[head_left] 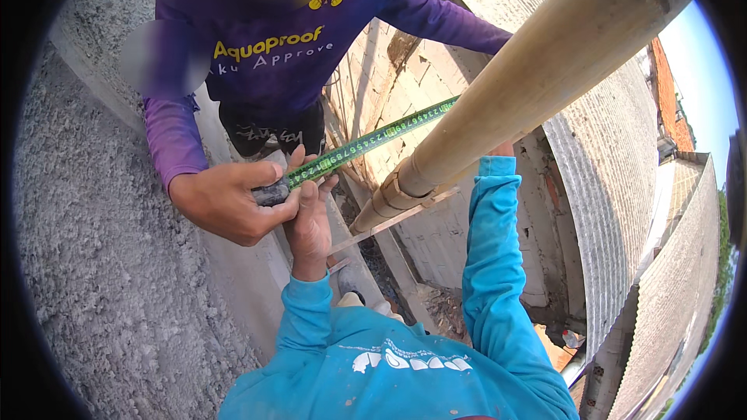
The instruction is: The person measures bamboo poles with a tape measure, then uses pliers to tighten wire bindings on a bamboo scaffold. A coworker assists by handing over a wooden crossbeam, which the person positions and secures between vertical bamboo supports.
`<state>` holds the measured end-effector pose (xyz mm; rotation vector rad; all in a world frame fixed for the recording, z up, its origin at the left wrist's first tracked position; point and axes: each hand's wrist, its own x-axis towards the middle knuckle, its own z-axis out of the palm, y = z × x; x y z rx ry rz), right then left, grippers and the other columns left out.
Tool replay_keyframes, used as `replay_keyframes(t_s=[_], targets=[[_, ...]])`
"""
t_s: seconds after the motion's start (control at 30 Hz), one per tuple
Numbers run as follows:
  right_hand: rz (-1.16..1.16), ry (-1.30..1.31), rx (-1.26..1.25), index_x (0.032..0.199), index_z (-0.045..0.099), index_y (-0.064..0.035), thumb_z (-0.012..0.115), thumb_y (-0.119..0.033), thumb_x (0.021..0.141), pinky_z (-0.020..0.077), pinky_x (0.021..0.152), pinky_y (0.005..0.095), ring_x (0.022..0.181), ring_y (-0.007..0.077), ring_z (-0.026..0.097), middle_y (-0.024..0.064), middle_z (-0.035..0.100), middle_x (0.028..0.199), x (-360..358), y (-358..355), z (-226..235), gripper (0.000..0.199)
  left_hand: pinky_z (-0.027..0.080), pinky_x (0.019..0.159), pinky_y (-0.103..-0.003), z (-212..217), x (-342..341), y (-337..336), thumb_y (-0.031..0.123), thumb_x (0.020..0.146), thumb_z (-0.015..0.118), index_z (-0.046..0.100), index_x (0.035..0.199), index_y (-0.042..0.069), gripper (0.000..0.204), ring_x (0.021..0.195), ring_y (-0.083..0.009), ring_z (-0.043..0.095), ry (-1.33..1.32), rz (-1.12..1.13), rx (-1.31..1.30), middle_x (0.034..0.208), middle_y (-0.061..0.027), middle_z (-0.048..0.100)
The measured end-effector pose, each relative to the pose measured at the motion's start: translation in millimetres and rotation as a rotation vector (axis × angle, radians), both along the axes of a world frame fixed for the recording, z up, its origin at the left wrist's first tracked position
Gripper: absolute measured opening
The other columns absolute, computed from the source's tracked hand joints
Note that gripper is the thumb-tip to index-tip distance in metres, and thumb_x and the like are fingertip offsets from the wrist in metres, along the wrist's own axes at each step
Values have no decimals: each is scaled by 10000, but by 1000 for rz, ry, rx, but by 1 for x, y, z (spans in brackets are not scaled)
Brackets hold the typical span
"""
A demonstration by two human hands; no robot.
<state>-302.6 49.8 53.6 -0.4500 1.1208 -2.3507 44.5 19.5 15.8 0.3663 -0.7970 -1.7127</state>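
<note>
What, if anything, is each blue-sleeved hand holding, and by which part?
Left hand: the green measuring tape, by its strip, near a co-worker's hand. Right hand: cannot tell; the pole mostly hides it.

tape measure: one
thick bamboo pole: one
co-worker: one
co-worker's visible hand: one
wearer's hands: two, left hand, right hand
blue sleeves: two

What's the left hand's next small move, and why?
Probably a light steadying pinch on the long green measuring tape: the left hand is at its strip, beside the co-worker's bare hand, and the strip disappears behind the thick tan bamboo pole.
</note>
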Motion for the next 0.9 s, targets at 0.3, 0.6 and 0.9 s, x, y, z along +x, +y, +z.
replay_keyframes(t_s=[0.3,0.6,0.9], targets=[[-28,-5,86,1225,590,40,507,-193,1039,600,763,361,917,239,700,136,687,1116,-22,5,3,310,496,999,-402,12,13,-4,238,994,615,504,1409,10,487,1199,-174,558,7,158,32,1319,-81,558],[-34,-26,101,1247,577,37,494,-211,1046,603,786,375,943,255,701,142,680,1148,-20,7,0,330,558,658,-246,20,-9,-1,189,961,655,549,1182,-11,316,756,-141,680,-184,31,176,957,-90,662],[-15,-19,122,1270,563,34,482,-229,1053,607,809,388,968,271,701,148,673,1179,-1,22,-14,351,515,622,-246,22,-21,3,175,954,610,561,1047,24,184,671,-117,640,-226,-18,214,834,-68,666]])
